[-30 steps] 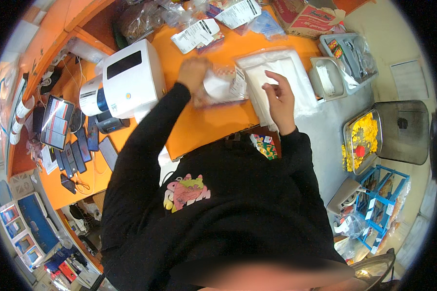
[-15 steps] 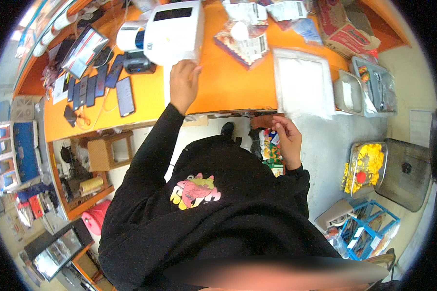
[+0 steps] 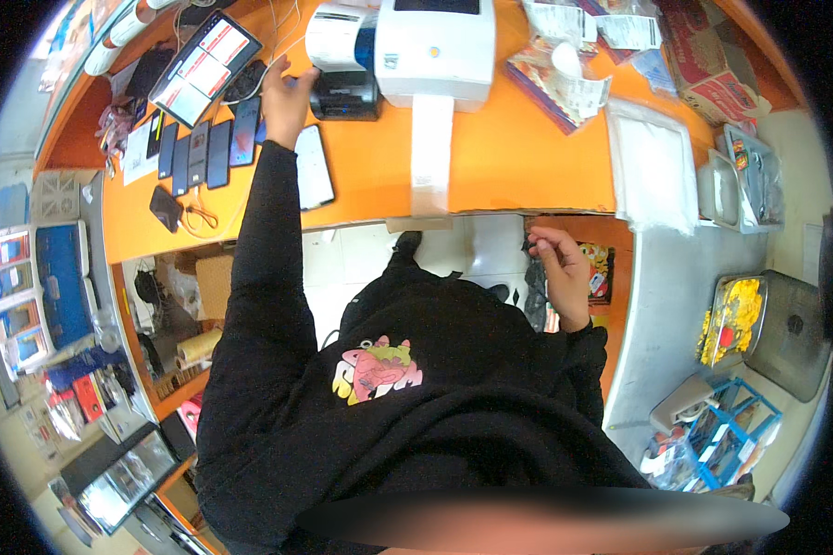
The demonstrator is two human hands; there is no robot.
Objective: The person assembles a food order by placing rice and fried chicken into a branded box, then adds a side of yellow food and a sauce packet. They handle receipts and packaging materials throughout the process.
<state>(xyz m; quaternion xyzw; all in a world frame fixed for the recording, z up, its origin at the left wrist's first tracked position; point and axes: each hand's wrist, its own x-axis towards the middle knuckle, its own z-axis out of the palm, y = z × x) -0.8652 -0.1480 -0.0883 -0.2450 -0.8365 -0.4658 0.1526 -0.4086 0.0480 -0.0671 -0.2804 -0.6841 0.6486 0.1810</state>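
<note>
My left hand (image 3: 285, 104) reaches over the orange desk, fingers apart and nothing seen in them. It is between a tilted tablet (image 3: 205, 69) showing a red-and-white page and a small black printer (image 3: 345, 95) with a white label sheet. Beside the hand, several phones (image 3: 217, 153) lie in a row, and a pale-screened phone (image 3: 315, 166) lies by the wrist. My right hand (image 3: 566, 276) hovers before the desk's front edge, thumb and fingers drawn together; whether anything small is between them cannot be made out. From a white label printer (image 3: 435, 55) hangs a blank-looking paper strip (image 3: 430, 153).
Packed plastic bags with labels (image 3: 555, 79) and a red carton (image 3: 713, 60) are at the back right. A stack of clear plastic sleeves (image 3: 652, 162) overhangs the front edge. Farther right stand grey bins (image 3: 750, 176), a tub of yellow pieces (image 3: 736, 319) and a blue rack (image 3: 731, 430).
My left hand has moved left, from the white printer to beside the tablet. A paper strip now shows below that printer. The whole view has shifted, with desk items farther right.
</note>
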